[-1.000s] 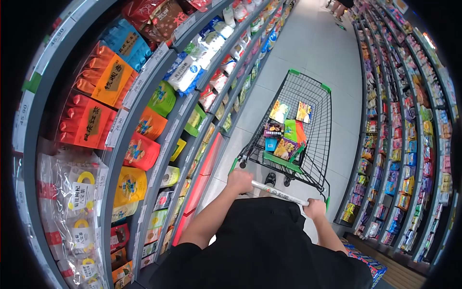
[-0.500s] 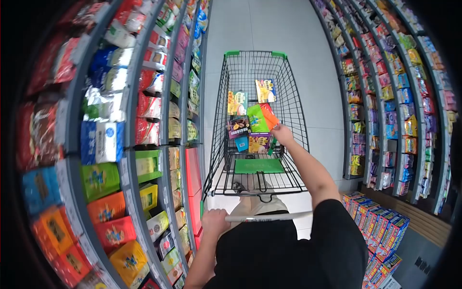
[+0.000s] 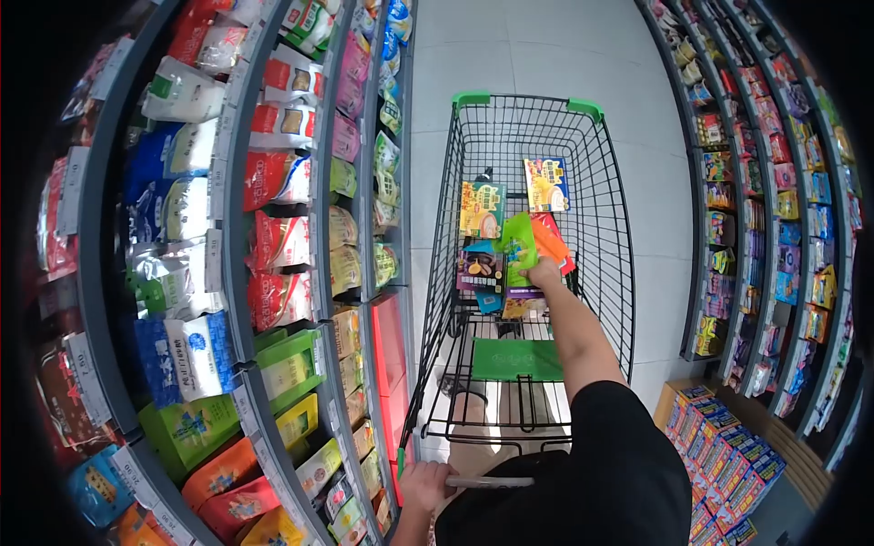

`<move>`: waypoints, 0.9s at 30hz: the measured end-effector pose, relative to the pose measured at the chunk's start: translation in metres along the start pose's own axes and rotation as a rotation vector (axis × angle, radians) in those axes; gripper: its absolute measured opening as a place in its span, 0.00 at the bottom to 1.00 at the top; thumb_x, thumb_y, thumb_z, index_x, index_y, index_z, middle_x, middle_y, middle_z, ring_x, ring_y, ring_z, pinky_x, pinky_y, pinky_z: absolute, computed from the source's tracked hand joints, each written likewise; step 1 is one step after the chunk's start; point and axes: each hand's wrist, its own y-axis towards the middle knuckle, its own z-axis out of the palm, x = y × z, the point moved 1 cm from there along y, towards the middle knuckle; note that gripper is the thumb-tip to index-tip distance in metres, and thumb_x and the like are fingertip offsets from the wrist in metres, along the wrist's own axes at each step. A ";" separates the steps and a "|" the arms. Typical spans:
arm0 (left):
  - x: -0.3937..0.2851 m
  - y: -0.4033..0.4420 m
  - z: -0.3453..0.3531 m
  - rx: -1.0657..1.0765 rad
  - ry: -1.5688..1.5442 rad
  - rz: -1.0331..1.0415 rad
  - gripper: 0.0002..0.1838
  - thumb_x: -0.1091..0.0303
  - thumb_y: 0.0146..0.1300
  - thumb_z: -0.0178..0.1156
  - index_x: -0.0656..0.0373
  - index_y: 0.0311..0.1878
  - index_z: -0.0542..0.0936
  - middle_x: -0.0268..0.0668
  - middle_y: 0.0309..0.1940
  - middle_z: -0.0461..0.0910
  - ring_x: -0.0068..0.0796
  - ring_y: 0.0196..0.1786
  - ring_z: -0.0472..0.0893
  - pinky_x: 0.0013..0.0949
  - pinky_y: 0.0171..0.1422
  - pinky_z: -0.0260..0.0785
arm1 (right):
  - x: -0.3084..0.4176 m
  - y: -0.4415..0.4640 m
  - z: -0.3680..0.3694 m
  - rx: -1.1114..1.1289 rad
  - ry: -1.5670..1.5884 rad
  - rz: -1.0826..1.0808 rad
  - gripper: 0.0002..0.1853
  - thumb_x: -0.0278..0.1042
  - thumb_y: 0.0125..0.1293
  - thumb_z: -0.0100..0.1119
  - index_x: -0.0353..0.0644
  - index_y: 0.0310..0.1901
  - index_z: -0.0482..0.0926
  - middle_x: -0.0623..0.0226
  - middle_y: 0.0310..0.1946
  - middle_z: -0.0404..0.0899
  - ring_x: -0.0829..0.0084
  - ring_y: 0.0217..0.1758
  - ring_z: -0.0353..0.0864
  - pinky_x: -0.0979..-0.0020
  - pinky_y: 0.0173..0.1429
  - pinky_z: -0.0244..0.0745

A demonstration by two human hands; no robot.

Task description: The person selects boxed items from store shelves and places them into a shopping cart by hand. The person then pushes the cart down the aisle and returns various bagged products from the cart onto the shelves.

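Note:
My right hand (image 3: 543, 273) reaches into the shopping cart (image 3: 601, 227) and pinches the lower right edge of a bright green packet (image 3: 518, 238). Orange (image 3: 550, 242) and red (image 3: 544, 220) packets lie just right of it, partly overlapping. Around them are a green-and-cream box (image 3: 482, 209), a blue-and-yellow box (image 3: 546, 185), a dark box (image 3: 480, 267) and a blue packet (image 3: 489, 301). A purple-and-yellow box (image 3: 525, 307) is partly hidden below my right hand. My left hand (image 3: 428, 484) is wrapped around the left end of the cart's handle (image 3: 492, 481).
Close on the left runs a shelf (image 3: 238, 227) of bagged goods with price tags. Another stocked shelf (image 3: 728, 209) lines the right side. Stacked blue-and-red boxes (image 3: 724, 455) stand at the lower right. Grey tiled floor (image 3: 546, 45) stretches ahead.
My right hand has gone from the orange packet to the green one, which is now tilted up. Orange and red packets now lie to its right. The cart appears further right in view.

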 end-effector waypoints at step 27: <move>0.013 -0.175 -0.200 -0.912 -1.807 -0.303 0.23 0.54 0.81 0.60 0.67 0.62 0.84 0.43 0.55 0.89 0.29 0.55 0.87 0.33 0.63 0.77 | 0.033 -0.719 0.047 0.949 0.464 -0.942 0.23 0.32 0.78 0.65 0.34 0.70 0.76 0.61 0.63 0.85 0.72 0.65 0.82 0.66 0.71 0.74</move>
